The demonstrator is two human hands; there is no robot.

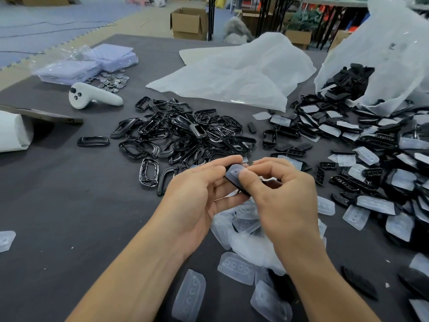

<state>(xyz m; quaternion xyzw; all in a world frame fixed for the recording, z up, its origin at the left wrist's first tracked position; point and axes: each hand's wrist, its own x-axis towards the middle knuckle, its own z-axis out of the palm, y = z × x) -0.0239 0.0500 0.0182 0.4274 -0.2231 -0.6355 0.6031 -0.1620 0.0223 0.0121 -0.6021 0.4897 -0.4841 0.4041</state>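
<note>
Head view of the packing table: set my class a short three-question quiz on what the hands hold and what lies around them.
1. True or false: the left hand and the right hand grip the same piece, a translucent button pad on a black part.
2. What is heaped on the table just beyond the hands? A) black frames B) scissors C) mugs
3. Fill in: the white controller lies to the ___ of that heap.
Key: 1 true; 2 A; 3 left.
</note>
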